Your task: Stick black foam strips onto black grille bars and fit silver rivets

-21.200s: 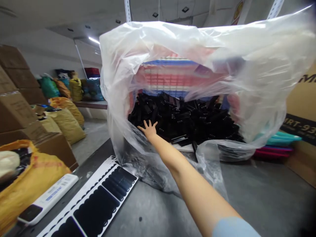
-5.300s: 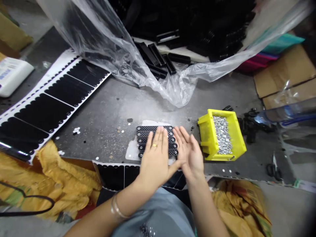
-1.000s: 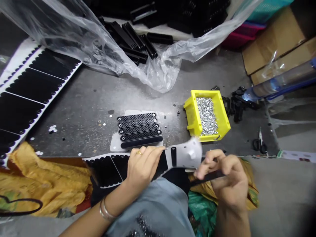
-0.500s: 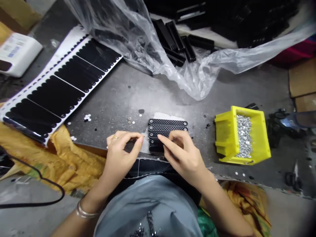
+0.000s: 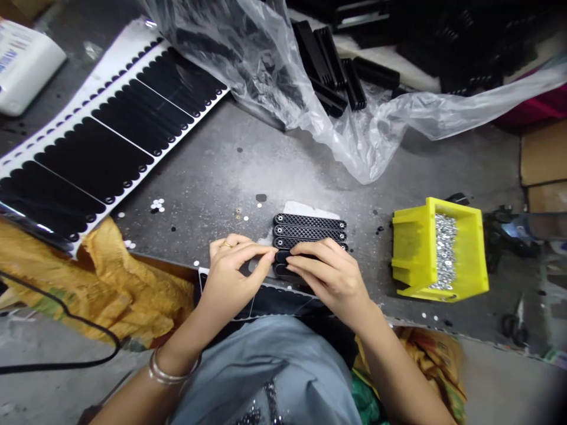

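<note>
Bringing both hands low over the grey bench [image 5: 212,177], I have them just apart, working at the row of black bars [image 5: 310,229] near the front edge. Thumb and forefinger of the left hand [image 5: 234,268] come together right at the left end of the lower bars; whether they pinch anything, I cannot tell. And the right hand [image 5: 334,274] lies across those same bars from the other side, fingers bunched, fingertips down near that left end, its grip hidden from me. The upper three bars show crosshatched faces with metal rings at the ends, while the lower two look smooth, all side by side over a pale sheet [image 5: 305,208]. Off to the right, the yellow bin [image 5: 411,248] holds small metal pieces [image 5: 445,254], with scissors [image 5: 516,324] beyond it! Over on the left lies a sheet of black strips [image 5: 97,136], and clear plastic [image 5: 292,82] drapes across the back of the bench
</note>
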Demonstrator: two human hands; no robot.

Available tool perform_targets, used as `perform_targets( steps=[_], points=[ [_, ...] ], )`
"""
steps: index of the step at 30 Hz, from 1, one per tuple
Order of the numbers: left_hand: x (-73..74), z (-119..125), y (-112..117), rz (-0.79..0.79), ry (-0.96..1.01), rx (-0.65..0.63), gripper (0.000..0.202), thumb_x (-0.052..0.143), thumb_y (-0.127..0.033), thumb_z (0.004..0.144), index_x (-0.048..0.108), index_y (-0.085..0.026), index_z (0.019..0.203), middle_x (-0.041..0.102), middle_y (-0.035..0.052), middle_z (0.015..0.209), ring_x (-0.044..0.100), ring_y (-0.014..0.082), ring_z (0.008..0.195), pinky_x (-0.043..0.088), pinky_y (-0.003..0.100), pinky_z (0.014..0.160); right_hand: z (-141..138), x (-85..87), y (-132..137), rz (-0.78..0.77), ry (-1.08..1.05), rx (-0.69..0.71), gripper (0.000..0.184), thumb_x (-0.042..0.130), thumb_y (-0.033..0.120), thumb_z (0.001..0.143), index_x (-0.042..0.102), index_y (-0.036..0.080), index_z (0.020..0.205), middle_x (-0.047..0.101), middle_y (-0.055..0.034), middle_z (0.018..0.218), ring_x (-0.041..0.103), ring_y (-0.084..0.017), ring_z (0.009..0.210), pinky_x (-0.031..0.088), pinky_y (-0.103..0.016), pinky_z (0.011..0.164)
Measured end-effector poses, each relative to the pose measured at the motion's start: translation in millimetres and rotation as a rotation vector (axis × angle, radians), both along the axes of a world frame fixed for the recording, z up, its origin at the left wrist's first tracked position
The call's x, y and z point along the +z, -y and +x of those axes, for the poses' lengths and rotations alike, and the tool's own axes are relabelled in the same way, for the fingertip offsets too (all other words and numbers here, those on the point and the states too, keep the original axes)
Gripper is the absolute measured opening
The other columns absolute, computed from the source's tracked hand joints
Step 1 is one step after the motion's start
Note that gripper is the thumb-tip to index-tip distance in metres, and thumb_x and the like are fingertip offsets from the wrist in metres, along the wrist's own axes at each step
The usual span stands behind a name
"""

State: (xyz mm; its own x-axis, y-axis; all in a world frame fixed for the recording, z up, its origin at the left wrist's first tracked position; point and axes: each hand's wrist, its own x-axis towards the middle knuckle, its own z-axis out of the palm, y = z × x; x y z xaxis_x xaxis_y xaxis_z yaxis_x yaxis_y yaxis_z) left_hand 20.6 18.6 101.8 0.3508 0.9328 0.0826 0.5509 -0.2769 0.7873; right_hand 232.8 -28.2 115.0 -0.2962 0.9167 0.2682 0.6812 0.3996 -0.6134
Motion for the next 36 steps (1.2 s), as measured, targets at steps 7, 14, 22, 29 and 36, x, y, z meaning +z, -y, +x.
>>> perform_targets(
  steps=[7,14,22,29,36],
  points=[
    [-3.4,5.9,-2.4,-0.005,-0.004,0.015,0.012,0.071,-0.027,0.092,0.070,-0.027,0.080,0.074,-0.0066,0.079,0.066,0.0187,0.086,0.031,0.041,0.098,0.5,9.8,4.0,0.022,0.063,-0.002,0.017,0.068,0.023,0.098,0.074,0.017,0.113,0.075,-0.0107,0.116,0.065,-0.021,0.095,0.056,-0.038,0.081],
    [-4.9,3.5,-3.9,0.018,-0.021,-0.011,0.015,0.069,-0.031,0.094,0.067,-0.026,0.079,0.075,-0.0048,0.082,0.066,0.0196,0.086,0.033,0.042,0.098,47.2,13.5,27.4,-0.156,-0.179,-0.305,0.013,0.068,0.017,0.097,0.076,0.023,0.106,0.070,-0.0040,0.096,0.069,-0.016,0.089,0.058,-0.031,0.079],
    [-4.0,-1.6,-7.4,0.079,-0.104,-0.024,0.018,0.069,-0.035,0.095,0.069,-0.026,0.080,0.075,-0.0020,0.083,0.067,0.0213,0.086,0.036,0.044,0.098,54.7,0.0,25.2,-0.045,-0.162,-0.262,0.015,0.066,0.018,0.097,0.076,0.024,0.107,0.065,-0.0044,0.097,0.065,-0.015,0.080,0.057,-0.030,0.069],
    [19.0,34.5,46.5,0.338,-0.058,-0.387,0.026,0.063,-0.017,0.099,0.064,-0.021,0.125,0.076,0.0050,0.111,0.067,0.0206,0.106,0.044,0.036,0.097,54.9,22.7,104.0,-0.193,0.119,-0.345,0.027,0.061,0.020,0.101,0.068,0.022,0.127,0.072,-0.0062,0.101,0.072,-0.018,0.084,0.061,-0.030,0.073],
    [22.9,72.8,65.9,0.077,-0.032,-0.582,0.018,0.049,-0.020,0.107,0.065,-0.022,0.099,0.073,-0.0006,0.092,0.061,0.0183,0.085,0.039,0.036,0.083,49.8,12.7,128.6,-0.039,-0.063,-0.319,0.033,0.062,0.012,0.099,0.066,0.022,0.131,0.072,-0.0111,0.128,0.073,-0.020,0.110,0.062,-0.036,0.093]
  ],
)
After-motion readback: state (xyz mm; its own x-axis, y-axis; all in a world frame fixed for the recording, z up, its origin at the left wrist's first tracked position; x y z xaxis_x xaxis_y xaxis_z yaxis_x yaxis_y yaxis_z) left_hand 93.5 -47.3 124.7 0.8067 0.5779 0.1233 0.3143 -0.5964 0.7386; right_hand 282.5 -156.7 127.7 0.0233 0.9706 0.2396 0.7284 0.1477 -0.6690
